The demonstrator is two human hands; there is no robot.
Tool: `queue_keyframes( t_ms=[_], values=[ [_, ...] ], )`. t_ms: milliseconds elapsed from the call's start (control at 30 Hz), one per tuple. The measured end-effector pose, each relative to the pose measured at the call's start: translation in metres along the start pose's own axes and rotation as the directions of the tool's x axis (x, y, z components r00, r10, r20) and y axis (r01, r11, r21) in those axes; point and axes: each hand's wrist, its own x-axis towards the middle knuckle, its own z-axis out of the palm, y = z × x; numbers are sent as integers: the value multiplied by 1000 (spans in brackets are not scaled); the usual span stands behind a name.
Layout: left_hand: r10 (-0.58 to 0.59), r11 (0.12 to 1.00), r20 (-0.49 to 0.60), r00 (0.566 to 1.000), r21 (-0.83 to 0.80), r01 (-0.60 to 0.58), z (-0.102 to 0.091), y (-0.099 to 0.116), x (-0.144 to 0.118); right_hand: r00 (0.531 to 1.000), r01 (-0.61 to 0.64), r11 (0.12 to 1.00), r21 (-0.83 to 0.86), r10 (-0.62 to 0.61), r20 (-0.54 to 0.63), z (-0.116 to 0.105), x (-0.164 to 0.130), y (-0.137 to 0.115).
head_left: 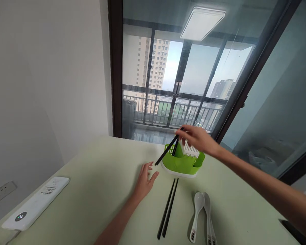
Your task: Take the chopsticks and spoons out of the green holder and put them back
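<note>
My right hand [196,136] pinches the upper end of a black chopstick [166,151], which slants down to the left in front of a green utensil holder [177,164] with a white base and white slatted part. Another dark stick shows inside the holder, partly hidden. Just below the slanting chopstick's lower tip, my left hand [143,180] hovers low over the table, fingers apart and holding nothing. Nearer to me lie two black chopsticks [170,207], side by side. To their right are white spoons [199,201], some overlapping.
The pale green table [97,204] stands against a white wall on the left. A long white device [38,202] with a small round display and a cable lies at its left edge. Behind the table is a dark-framed glass door [116,68]. A dark object [290,229] lies at the lower right.
</note>
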Motion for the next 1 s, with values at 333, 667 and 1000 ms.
queue_keyframes(
  t_ms=[333, 667, 1000],
  values=[
    [-91, 995, -70, 993, 37, 93, -2, -6, 5, 972, -129, 975, -181, 89, -216, -51, 35, 47],
    [-83, 994, -14, 996, 71, 84, -3, -5, 6, 978, -164, 913, -372, 201, 62, 41, 70, 93],
    [-96, 993, 18, 995, 73, 94, -3, 1, 5, 991, -123, 808, -577, 127, -34, 30, 46, 47]
  ],
)
